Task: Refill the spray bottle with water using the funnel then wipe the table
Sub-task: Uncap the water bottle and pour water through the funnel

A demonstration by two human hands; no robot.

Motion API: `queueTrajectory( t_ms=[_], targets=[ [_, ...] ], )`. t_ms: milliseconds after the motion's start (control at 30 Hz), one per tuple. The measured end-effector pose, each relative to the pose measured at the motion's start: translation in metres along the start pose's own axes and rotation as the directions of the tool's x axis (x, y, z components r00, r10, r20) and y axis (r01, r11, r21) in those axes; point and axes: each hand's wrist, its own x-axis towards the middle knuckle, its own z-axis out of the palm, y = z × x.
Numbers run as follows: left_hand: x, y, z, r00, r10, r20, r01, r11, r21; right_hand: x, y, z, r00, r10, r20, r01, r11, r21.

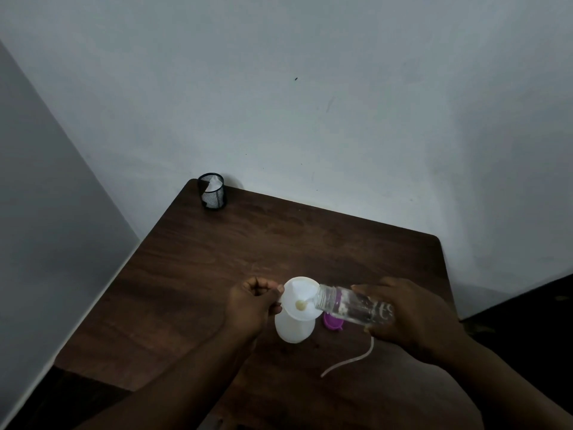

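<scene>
A white spray bottle body (293,328) stands on the dark wooden table (217,259) with a white funnel (299,294) seated in its neck. My left hand (252,304) pinches the funnel's left rim. My right hand (412,315) grips a clear water bottle (353,305), tipped almost flat, its open mouth over the funnel's right edge. A thin stream runs into the funnel's hole. A purple cap (331,322) lies just right of the spray bottle, under the water bottle. A white dip tube (350,360) curves on the table in front; its spray head is hidden by my right hand.
A black mesh cup (212,190) holding white tissue stands at the table's far left corner, near the pale wall. The table's right edge drops to a dark floor.
</scene>
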Motion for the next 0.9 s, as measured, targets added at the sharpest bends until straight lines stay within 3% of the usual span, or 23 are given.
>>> queueTrajectory(
  t_ms=[333, 500, 700, 900],
  targets=[
    [-0.003, 0.001, -0.002, 1.0, -0.008, -0.006, 0.008, 1.0, -0.011, -0.003, -0.003, 0.003, 0.999, 0.003, -0.04, -0.001, 0.999, 0.048],
    [-0.002, 0.0, -0.004, 1.0, 0.003, -0.026, -0.003, 1.0, 0.017, -0.004, -0.005, 0.008, 0.997, 0.051, -0.055, -0.034, 0.962, 0.272],
    [-0.005, 0.004, -0.004, 0.999, 0.026, -0.042, -0.022, 0.996, 0.091, -0.003, -0.011, 0.016, 0.981, 0.183, -0.06, -0.121, 0.827, 0.549],
    [-0.006, 0.006, -0.006, 0.997, 0.071, -0.027, -0.066, 0.983, 0.17, -0.006, -0.014, 0.022, 0.975, 0.22, -0.014, -0.117, 0.572, 0.812]
  ],
)
